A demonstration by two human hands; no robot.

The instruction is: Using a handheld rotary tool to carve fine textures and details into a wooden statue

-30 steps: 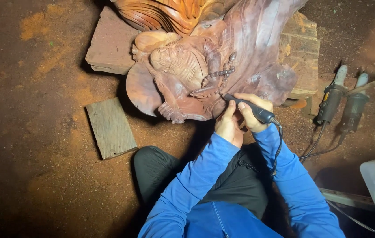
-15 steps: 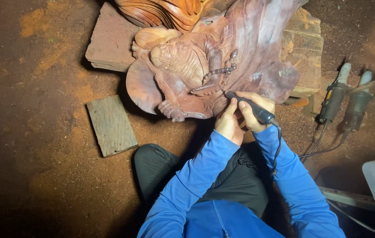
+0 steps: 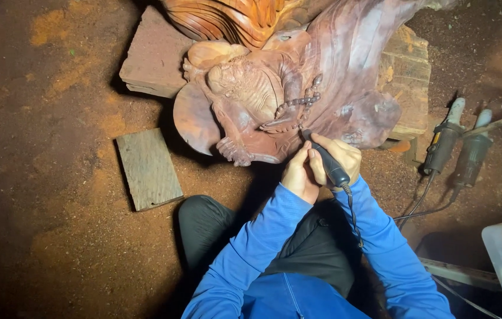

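Head view, frame centre: your right hand point(image 3: 339, 156) is wrapped around the carving tool point(image 3: 326, 160), tip on the wood sculpture point(image 3: 298, 88). Left hand point(image 3: 297, 174) braces it, fingers closed against the barrel. Tool's likely light, stiff; grip mid-barrel. Sculpture's heavy, detail fragile.

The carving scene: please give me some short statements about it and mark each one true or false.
1. Both hands grip the black corded rotary tool. True.
2. The tool's tip points at the reddish wood carving. True.
3. The grey wooden board lies right of the person. False: it lies to the left, on the dusty ground.
4. The two power tools are in the left hand. False: they lie on the ground, right of the right hand.
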